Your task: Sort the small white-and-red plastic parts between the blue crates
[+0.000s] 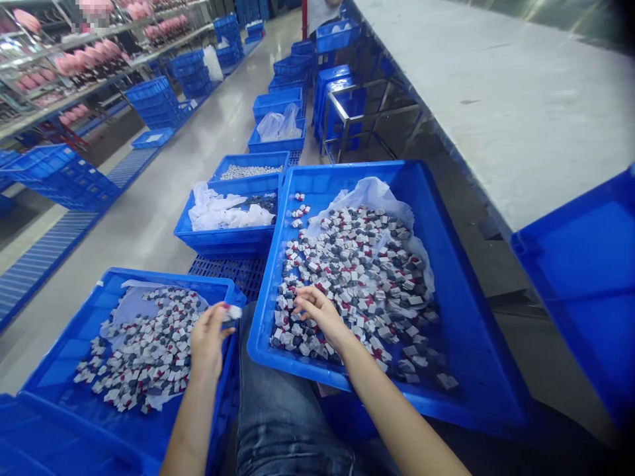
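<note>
My left hand (207,338) is raised by the right rim of the left blue crate (166,275). Between its thumb and fingers is a small white plastic piece (233,313) with a bit of red. In the larger blue crate (476,357) on the right, my right hand (317,311) hovers over the near left part of a heap of small pieces (357,264) in white, dark grey and red. Its fingers are curled together; whatever sits between the tips is too small to make out. A similar heap of pieces (153,344) fills much of the left crate.
Ahead stand blue crates holding white plastic bags (223,210) and small white parts (251,172). A long white table (496,86) runs along the right, with a metal-framed stool (347,119) beside it. Shelves with pink items (89,59) line the left beyond the aisle.
</note>
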`<state>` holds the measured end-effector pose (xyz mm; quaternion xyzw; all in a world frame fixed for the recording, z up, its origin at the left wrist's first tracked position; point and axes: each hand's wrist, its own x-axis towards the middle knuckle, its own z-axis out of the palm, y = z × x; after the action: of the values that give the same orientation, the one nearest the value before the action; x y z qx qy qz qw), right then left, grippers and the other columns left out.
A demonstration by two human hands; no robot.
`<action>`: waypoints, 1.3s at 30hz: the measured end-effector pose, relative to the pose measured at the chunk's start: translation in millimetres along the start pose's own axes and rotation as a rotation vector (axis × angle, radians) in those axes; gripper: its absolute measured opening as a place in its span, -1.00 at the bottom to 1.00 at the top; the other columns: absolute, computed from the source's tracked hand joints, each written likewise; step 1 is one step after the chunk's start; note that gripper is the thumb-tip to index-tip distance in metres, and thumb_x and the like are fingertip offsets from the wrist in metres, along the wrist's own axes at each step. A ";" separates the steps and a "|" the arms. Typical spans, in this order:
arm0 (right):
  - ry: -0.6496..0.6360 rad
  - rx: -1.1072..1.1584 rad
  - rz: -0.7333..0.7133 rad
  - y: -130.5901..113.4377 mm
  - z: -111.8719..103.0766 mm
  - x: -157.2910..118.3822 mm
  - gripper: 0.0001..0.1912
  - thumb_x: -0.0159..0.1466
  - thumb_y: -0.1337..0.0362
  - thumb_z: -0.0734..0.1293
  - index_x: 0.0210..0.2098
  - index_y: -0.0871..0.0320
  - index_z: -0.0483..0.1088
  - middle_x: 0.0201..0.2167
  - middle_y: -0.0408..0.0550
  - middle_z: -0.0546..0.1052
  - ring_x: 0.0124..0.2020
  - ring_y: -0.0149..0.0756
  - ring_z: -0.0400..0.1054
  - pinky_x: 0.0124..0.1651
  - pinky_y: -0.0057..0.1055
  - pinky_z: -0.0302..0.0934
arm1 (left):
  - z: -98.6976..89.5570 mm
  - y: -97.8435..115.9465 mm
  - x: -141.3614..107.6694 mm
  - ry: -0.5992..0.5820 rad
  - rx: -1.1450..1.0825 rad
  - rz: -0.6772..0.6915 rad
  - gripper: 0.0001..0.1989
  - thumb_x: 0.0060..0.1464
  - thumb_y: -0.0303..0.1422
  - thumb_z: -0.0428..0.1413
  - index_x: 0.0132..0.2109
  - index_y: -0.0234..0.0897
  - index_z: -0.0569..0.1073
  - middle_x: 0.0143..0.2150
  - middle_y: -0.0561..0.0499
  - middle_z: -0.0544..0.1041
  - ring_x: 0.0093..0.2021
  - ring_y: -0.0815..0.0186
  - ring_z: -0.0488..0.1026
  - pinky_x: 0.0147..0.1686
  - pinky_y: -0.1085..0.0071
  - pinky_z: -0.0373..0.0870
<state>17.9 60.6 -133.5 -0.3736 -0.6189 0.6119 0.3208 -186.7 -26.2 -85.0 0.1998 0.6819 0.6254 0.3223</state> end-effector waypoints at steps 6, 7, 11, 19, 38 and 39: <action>-0.140 -0.360 -0.089 10.8 19.0 -0.4 -0.57 -0.14 0.44 0.38 -0.23 0.19 0.35 -0.15 0.08 0.36 -0.03 0.00 0.15 0.05 -0.03 -0.06 | -77.8 5.4 24.5 0.411 -0.164 -0.221 -0.63 0.10 -0.20 -0.21 0.04 -0.20 0.04 0.23 -0.20 -0.03 0.21 0.15 0.07 -0.09 0.31 0.38; -0.165 -0.406 -0.102 11.8 24.0 0.0 -0.55 -0.21 0.52 0.38 -0.28 0.20 0.38 -0.12 0.10 0.35 0.00 0.06 0.10 0.08 0.01 -0.13 | -78.5 1.4 21.9 0.415 -0.166 -0.247 -0.62 0.09 -0.22 -0.19 0.05 -0.21 0.02 0.25 -0.22 -0.06 0.22 0.13 0.03 -0.04 0.26 0.34; -0.201 -0.492 -0.108 13.0 35.7 3.2 -0.69 -0.19 0.62 0.31 -0.45 0.22 0.39 -0.17 0.14 0.37 0.00 0.08 0.10 0.08 0.02 -0.19 | -41.5 -18.3 0.3 0.319 -0.120 -0.203 -0.62 0.05 -0.28 -0.13 0.03 -0.26 0.13 0.22 -0.24 0.04 0.21 0.16 0.07 0.07 0.20 0.20; -0.134 -0.125 -0.003 14.4 -3.8 9.2 -0.86 0.05 0.34 0.22 -0.37 0.15 0.33 -0.42 -0.09 0.39 -0.41 -0.33 0.26 -0.28 -0.35 0.17 | 52.8 -26.4 -43.3 -0.232 0.277 0.336 -0.63 -0.05 -0.27 0.08 -0.04 -0.20 0.35 0.05 -0.06 0.36 0.11 0.21 0.21 0.14 0.21 0.09; -0.104 0.651 0.146 4.7 -21.9 13.7 -0.78 -0.07 0.27 0.34 -0.41 0.19 0.33 -0.59 -0.19 0.38 -0.53 -0.46 0.26 -0.41 -0.48 0.15 | 91.0 -38.4 -31.0 -0.469 0.266 0.203 -0.50 -0.08 -0.17 0.10 -0.01 -0.32 0.27 -0.11 -0.18 0.44 -0.19 0.21 0.45 -0.42 0.40 0.45; -0.095 0.654 0.142 5.1 -22.5 13.9 -0.79 -0.07 0.27 0.34 -0.41 0.19 0.34 -0.59 -0.20 0.37 -0.53 -0.46 0.25 -0.42 -0.48 0.15 | 91.8 -38.8 -30.2 -0.454 0.263 0.212 -0.51 -0.08 -0.17 0.10 -0.01 -0.32 0.28 -0.11 -0.18 0.43 -0.18 0.22 0.44 -0.40 0.41 0.45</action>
<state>30.4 84.0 -138.4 -0.2644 -0.3764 0.8156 0.3510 -96.8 14.5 -118.2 0.4450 0.6429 0.5012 0.3707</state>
